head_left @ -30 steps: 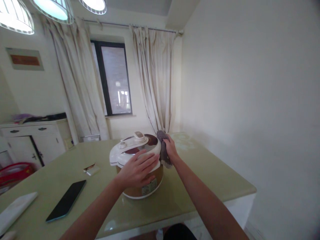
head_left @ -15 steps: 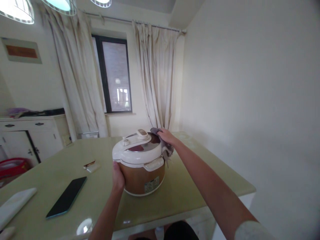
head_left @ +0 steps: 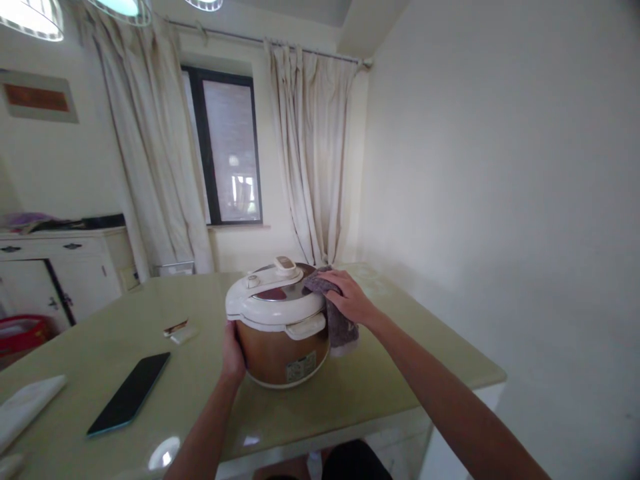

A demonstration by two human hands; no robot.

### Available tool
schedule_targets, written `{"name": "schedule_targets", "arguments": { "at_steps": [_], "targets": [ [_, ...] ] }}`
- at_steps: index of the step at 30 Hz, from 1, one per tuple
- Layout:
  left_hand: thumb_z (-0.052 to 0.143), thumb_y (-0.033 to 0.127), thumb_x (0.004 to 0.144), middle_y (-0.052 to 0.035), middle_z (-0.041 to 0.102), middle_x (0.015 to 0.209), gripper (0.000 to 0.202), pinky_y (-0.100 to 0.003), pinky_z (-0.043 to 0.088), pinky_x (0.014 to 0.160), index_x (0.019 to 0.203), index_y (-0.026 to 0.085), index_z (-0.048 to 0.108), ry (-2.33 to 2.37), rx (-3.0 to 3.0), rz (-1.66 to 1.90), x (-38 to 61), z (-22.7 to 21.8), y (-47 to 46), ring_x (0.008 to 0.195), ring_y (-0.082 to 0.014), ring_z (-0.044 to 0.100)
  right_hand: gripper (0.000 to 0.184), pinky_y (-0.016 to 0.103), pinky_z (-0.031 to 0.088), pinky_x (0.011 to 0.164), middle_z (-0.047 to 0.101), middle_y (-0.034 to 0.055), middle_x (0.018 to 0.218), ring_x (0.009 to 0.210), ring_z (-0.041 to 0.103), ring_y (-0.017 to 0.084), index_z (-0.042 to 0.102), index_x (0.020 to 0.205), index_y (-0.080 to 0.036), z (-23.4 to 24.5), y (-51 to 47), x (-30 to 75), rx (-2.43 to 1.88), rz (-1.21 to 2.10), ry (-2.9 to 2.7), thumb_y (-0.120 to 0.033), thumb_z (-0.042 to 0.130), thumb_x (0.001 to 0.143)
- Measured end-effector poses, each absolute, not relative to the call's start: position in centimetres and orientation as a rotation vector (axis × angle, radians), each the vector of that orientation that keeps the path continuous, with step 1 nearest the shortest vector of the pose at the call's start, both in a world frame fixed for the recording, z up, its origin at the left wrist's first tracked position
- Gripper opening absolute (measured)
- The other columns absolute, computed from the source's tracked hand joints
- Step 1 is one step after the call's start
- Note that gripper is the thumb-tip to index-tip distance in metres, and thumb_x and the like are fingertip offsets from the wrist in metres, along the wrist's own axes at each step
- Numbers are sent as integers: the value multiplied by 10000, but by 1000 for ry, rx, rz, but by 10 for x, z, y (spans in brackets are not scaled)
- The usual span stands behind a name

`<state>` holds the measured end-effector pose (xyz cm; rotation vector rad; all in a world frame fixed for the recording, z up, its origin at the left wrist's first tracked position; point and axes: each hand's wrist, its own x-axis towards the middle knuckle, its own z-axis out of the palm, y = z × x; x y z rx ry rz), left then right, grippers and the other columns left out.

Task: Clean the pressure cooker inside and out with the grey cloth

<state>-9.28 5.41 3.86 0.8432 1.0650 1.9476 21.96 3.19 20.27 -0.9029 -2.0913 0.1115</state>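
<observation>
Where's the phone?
In the head view, the phone lies flat on the table, left of the cooker, towards the near edge.

Table (head_left: 400, 360): pale green glossy top on a white base.

On its left part:
- 1 dark phone (head_left: 129, 393), flat, screen up
- 1 small white-and-brown packet (head_left: 177, 330) farther back, apart from the phone
- 1 flat white item (head_left: 27, 408), cut off by the left edge

Back wall: 1 dark-framed window (head_left: 227, 157) between the left curtain (head_left: 150, 153) and the right curtain (head_left: 313, 153), both cream, hung on 1 rod (head_left: 300, 48).

Left side: white cabinet (head_left: 60, 267) with dark handles, red basket (head_left: 20, 332) low beside it, framed picture (head_left: 37, 98) above.

Lamps (head_left: 30, 15) at the top edge are lit.
</observation>
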Motion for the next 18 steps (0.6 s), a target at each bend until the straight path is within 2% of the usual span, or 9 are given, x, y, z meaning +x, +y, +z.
{"name": "schedule_targets", "arguments": {
  "at_steps": [4,7,9,14,18],
  "targets": [
    [469,579,1004,-137,775,1305,531,-497,386,1285,1171,178,773,1103,802,1881,-98,34,62,1413,-310,615,366,395,461,1108,746,90,1321,1236,651,270,754,1278,-229,231,66,194,-1230,8,-2188,-287,544,984],
    [493,639,971,-164,772,1300,560,-528,383,1281,1112,184,787,1193,867,1866,-102,29,63,1410,-338,614,353,374,501,1014,748,111,1318,1191,675,286,764,1240,-223,254,102,168,-1427,16,-2266,-298,512,1006],
    [483,673,963,-165,765,1315,595,-529,397,1270,1115,184,787,1254,928,1882,-103,26,61,1400,-345,618,350,360,508,992,751,93,1326,1185,681,280,767,1244,-245,260,114,160,-1435,45,-2291,-293,514,1007],
    [452,634,976,-169,792,1201,631,-542,504,1154,1100,106,774,1461,1071,1913,-102,27,53,1274,-374,670,388,377,448,1122,749,52,1344,1274,640,245,771,1283,-273,234,79,179,-1096,8,-2260,-221,569,955],
    [486,602,947,-128,807,1117,574,-535,517,1130,1069,123,778,1478,1015,1934,-102,26,51,1206,-358,691,503,446,328,1248,671,34,1489,1419,549,234,719,1378,-288,212,31,191,-864,-20,-2234,-170,593,906]
  ]
}}
